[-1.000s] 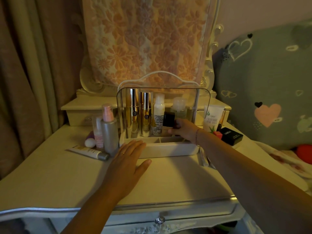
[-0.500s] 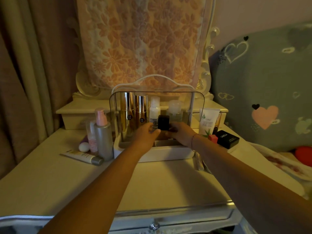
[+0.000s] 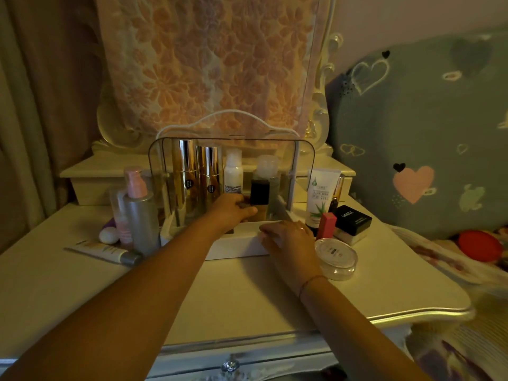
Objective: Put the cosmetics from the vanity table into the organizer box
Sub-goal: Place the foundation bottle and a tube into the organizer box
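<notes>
On a cream vanity table (image 3: 247, 298), a person's right hand (image 3: 288, 239) rests with relaxed fingers on the front wall of the organizer box (image 3: 236, 250), while the left hand (image 3: 232, 211) curls around a black-capped bottle (image 3: 259, 192) standing inside it.

Near tabletop (image 3: 242, 298): open way to organizer box (image 3: 236, 247)
Left of box: blocked by pump bottles (image 3: 141, 221), lying tube (image 3: 104, 253)
Right of box: round jar (image 3: 336, 258), black jar (image 3: 353, 220)
</notes>
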The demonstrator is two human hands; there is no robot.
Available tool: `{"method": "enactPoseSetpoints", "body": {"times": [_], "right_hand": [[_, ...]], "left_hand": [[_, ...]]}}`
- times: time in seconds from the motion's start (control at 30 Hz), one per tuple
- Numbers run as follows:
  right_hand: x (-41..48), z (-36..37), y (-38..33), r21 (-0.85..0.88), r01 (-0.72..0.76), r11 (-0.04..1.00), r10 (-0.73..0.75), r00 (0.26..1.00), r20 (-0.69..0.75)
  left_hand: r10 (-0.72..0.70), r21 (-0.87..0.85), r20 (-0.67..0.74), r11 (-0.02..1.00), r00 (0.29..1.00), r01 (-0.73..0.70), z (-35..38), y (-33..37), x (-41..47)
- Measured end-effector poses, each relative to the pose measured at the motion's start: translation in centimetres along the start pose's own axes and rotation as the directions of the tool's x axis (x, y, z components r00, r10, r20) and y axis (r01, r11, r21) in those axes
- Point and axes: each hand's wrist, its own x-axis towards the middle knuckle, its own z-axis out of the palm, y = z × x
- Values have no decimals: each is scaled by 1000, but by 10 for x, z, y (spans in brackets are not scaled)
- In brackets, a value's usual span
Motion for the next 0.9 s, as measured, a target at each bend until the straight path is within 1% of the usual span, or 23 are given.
{"method": "enactPoseSetpoints", "body": {"times": [0.23, 0.47, 0.6, 0.9], "right_hand": [[-7, 2, 6, 70, 19, 997, -16, 999, -49], [-5, 3, 7, 82, 5, 997, -1, 999, -53], [-4, 2, 7, 102, -3, 995, 8, 999, -53], [-4, 2, 7, 107, 2, 994, 2, 999, -43]], "left_hand": [[18, 11, 67, 1000, 998, -19, 11, 7, 9], [40, 18, 64, 999, 997, -42, 13, 5, 14], [41, 69, 64, 997, 997, -46, 14, 4, 15], [49, 55, 102, 997, 994, -55, 13, 2, 18]]}}
